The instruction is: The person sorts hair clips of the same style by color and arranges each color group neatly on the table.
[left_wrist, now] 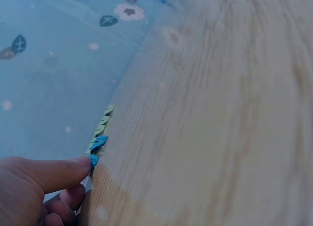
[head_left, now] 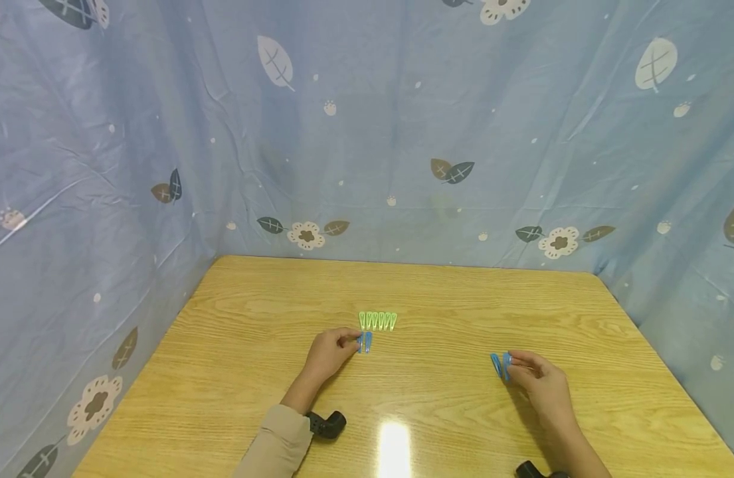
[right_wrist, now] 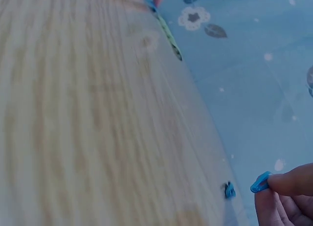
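Note:
Thumb and fingers of my left hand (head_left: 329,356) pinch a blue snap hair clip (left_wrist: 93,160) by its edge, low at the table. Just right of it lies a second blue hair clip (head_left: 368,342). Behind these two, a row of several light green hair clips (head_left: 378,320) lies side by side. My right hand (head_left: 545,386) pinches another blue hair clip (right_wrist: 261,182) between thumb and fingertips, over the right part of the table. One more blue hair clip (head_left: 495,364) lies to its left.
The wood-grain table (head_left: 271,292) meets a patterned blue curtain (head_left: 367,133) at the back and sides. A black wrist device (head_left: 327,425) sits at my left wrist, another (head_left: 537,470) at the right. Light glares off the table's front middle.

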Available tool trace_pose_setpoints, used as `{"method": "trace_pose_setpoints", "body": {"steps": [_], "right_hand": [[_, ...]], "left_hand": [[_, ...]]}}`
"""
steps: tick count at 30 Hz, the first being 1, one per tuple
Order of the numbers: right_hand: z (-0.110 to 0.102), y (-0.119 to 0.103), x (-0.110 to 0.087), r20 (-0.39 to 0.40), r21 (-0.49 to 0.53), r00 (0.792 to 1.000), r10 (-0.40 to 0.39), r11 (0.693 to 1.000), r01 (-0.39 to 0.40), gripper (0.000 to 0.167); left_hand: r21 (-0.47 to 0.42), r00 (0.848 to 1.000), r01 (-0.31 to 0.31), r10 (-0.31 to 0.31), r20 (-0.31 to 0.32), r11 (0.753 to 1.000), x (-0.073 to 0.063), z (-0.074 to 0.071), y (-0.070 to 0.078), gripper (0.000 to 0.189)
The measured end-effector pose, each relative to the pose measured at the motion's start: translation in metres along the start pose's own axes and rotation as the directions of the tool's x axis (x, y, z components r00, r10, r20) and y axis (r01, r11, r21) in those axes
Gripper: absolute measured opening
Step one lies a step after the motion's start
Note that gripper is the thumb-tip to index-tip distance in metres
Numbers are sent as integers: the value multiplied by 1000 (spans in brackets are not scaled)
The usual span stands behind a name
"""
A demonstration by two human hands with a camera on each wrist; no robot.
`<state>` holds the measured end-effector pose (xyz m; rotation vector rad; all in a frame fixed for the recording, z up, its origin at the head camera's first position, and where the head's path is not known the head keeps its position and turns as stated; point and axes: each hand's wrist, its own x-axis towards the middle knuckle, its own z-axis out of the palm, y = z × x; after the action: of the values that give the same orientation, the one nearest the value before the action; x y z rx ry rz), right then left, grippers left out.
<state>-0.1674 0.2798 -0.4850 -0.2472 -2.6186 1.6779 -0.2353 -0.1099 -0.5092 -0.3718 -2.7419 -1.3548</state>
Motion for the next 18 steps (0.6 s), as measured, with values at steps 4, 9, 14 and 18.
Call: {"method": "trace_pose_setpoints", "body": {"steps": [4,9,14,18], "right_hand": [[11,-10,3,32,10,999,-43,999,43,43],[36,-23,11,71,73,992,-104,992,99,36],[65,-36,20,117,136,985,-130,984,114,30],[85,-46,25,151,155,976,-157,979,133,28]], "left_hand": [[1,1000,0,0,3,1000,0,-1,-1,24],[14,1000,-7,7,5,1000,0,-1,-1,24],[9,1000,12,-12,3,1000,0,0,0,24],[5,1000,22,-22,8,1000,1,0,0,24]]}}
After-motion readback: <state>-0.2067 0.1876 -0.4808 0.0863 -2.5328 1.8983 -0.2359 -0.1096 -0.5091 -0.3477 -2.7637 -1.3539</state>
